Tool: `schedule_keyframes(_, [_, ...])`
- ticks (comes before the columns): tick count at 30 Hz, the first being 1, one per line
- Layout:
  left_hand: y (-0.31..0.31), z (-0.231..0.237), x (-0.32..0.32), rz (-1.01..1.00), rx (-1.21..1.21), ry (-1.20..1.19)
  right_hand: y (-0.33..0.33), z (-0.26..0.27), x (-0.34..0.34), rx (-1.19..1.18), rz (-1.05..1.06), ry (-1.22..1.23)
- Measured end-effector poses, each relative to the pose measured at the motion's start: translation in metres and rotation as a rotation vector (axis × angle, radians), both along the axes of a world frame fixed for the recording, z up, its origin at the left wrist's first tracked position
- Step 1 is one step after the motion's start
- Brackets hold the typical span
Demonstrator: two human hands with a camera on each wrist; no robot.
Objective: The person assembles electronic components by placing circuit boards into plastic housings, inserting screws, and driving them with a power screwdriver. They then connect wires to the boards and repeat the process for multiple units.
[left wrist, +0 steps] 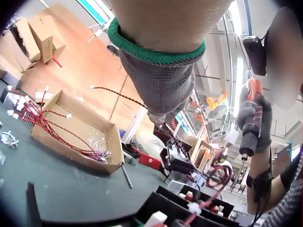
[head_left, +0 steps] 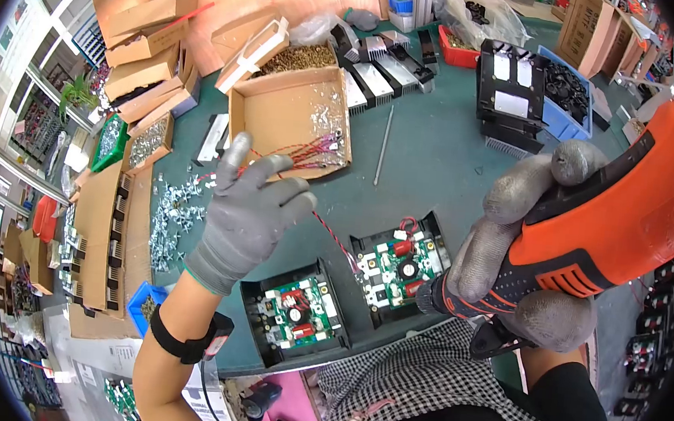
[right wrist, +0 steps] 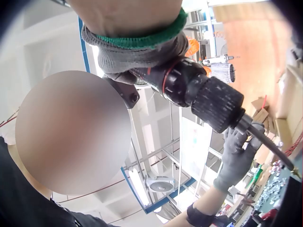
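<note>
My grey-gloved left hand (head_left: 247, 215) pinches a red-and-black twisted wire (left wrist: 118, 95); one end sticks out past the fingers. The wire's other side runs down to the green circuit board (head_left: 403, 266) in the right black housing (head_left: 380, 314). Beside it lies a second black housing (head_left: 254, 315) with a similar board (head_left: 298, 313). My gloved right hand (head_left: 487, 256) grips an orange-and-black power screwdriver (head_left: 625, 212), raised over the right side of the bench. In the right wrist view a long bit (right wrist: 272, 149) extends from its black chuck (right wrist: 218, 104), with a small brass-coloured piece at the tip.
Beyond my left hand sits a cardboard tray (head_left: 281, 113) with more twisted wires (head_left: 314, 154). Loose metal parts (head_left: 172, 220) lie to its left. A metal rod (head_left: 384, 146), stacked black housings (head_left: 512, 89) and a blue bin (head_left: 556, 129) stand farther back on the green bench.
</note>
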State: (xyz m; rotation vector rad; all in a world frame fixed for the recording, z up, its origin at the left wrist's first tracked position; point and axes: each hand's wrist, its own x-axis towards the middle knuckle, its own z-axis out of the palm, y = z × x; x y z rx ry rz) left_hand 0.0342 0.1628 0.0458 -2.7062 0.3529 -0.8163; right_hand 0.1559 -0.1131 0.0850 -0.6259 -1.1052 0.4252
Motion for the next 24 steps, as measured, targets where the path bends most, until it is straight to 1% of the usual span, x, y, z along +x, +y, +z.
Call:
schedule_keyframes(4, [-0.017, -0.014, 0.002, -0.081, 0.006, 0.008, -0.001, -0.007, -0.005, -0.041, -0.007, -0.052])
schedule_keyframes(6, [-0.021, -0.015, 0.004, -0.087, 0.028, 0.093, -0.001, -0.008, -0.006, -0.075, -0.023, -0.065])
schedule_keyframes(7, [-0.023, -0.015, 0.006, -0.093, 0.039, 0.136, 0.000, -0.009, -0.008, -0.098, -0.051, -0.075])
schedule_keyframes(9, [-0.021, -0.026, 0.012, -0.137, 0.044, 0.125, 0.001, -0.011, -0.014, -0.152, -0.123, -0.098])
schedule_keyframes(11, [-0.023, -0.030, 0.016, -0.168, 0.072, 0.148, 0.005, -0.015, -0.022, -0.196, -0.169, -0.054])
schedule_keyframes(14, [-0.028, -0.032, 0.019, -0.193, 0.039, 0.163, 0.013, -0.022, -0.031, -0.229, -0.173, 0.086])
schedule_keyframes(17, [-0.027, -0.036, 0.022, -0.216, 0.016, 0.142, 0.019, -0.041, -0.035, -0.246, -0.179, 0.167])
schedule_keyframes(20, [-0.028, -0.037, 0.022, -0.196, 0.005, 0.146, 0.022, -0.051, -0.029, -0.258, -0.198, 0.085])
schedule_keyframes(24, [-0.027, -0.039, 0.023, -0.193, 0.010, 0.155, 0.023, -0.051, -0.029, -0.290, -0.217, 0.048])
